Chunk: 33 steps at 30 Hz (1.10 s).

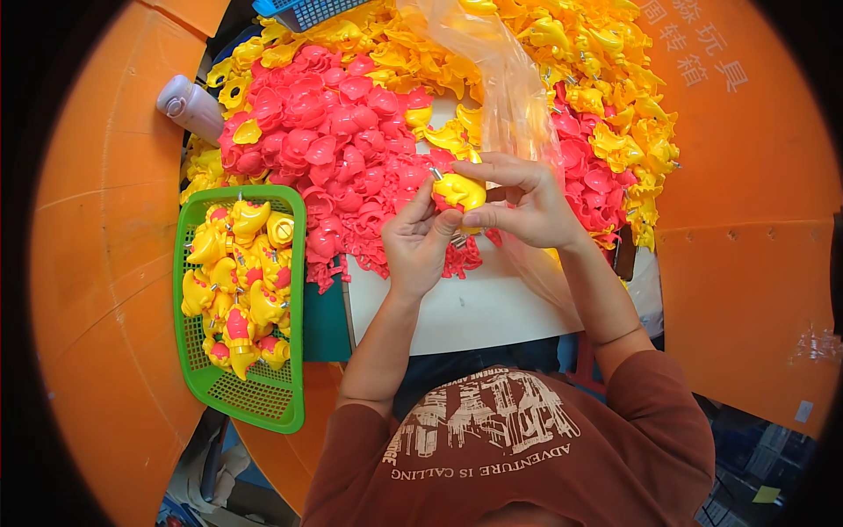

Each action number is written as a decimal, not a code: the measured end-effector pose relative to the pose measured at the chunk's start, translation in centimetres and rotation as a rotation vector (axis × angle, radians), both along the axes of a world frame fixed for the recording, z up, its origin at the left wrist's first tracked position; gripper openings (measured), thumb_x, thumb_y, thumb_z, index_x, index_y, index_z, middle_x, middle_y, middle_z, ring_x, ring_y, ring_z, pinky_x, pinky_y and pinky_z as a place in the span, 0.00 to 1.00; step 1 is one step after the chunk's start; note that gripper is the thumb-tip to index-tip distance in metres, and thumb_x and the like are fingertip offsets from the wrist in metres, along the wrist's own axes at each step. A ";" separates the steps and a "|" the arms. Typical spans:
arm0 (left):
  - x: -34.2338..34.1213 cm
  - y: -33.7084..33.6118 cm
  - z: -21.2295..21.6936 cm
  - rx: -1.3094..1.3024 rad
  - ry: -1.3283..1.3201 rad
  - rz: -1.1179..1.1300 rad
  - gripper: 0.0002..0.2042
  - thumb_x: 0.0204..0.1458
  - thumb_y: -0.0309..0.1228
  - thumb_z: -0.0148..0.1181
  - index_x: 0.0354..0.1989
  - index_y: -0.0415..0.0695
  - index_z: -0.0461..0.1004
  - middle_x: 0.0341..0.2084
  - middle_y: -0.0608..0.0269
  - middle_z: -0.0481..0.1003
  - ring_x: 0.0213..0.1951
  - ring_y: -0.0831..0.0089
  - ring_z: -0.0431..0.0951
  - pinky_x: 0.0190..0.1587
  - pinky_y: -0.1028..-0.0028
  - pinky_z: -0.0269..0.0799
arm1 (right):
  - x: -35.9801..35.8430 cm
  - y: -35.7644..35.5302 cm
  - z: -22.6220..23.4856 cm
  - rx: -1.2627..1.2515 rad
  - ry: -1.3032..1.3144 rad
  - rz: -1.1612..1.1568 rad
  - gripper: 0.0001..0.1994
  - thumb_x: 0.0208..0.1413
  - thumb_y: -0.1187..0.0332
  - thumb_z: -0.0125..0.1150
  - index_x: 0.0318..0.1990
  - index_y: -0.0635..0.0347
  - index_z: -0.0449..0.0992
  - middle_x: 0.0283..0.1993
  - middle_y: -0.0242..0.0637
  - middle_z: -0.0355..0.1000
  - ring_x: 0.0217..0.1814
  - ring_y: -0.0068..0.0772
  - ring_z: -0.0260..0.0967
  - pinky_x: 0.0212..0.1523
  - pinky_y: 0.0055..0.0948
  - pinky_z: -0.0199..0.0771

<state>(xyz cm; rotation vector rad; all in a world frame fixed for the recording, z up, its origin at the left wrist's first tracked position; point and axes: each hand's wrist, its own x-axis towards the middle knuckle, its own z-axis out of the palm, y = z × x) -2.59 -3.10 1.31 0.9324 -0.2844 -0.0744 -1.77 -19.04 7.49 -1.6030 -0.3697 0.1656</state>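
Between my two hands, above the white tabletop (474,312), is a small yellow and red plastic toy figure (460,191) with a metal pin sticking out at its upper left. My left hand (420,241) grips its lower left side with thumb and fingers. From the right, my right hand (524,200) closes thumb and fingers on its yellow side. A few small metal pieces (460,239) show just under the toy; whether they touch my fingers I cannot tell. Just beyond my hands lies a heap of red plastic shell parts (338,132).
At the left a green basket (297,351) holds several assembled yellow and red figures (237,290). Yellow parts (606,53) pile up at the back and right. Clear plastic sheeting (509,79) crosses the heap. A lilac bottle (191,107) stands back left, near a blue basket (307,13). Orange panels (746,176) flank the table.
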 end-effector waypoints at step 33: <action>1.3 0.4 0.0 -0.005 0.176 0.141 0.18 0.49 0.26 0.62 0.45 0.30 0.66 0.40 0.53 0.73 0.41 0.73 0.74 0.45 0.78 0.70 | 1.3 0.8 -4.7 0.417 0.626 0.041 0.21 0.56 0.61 0.56 0.51 0.66 0.65 0.36 0.35 0.71 0.33 0.26 0.71 0.31 0.25 0.75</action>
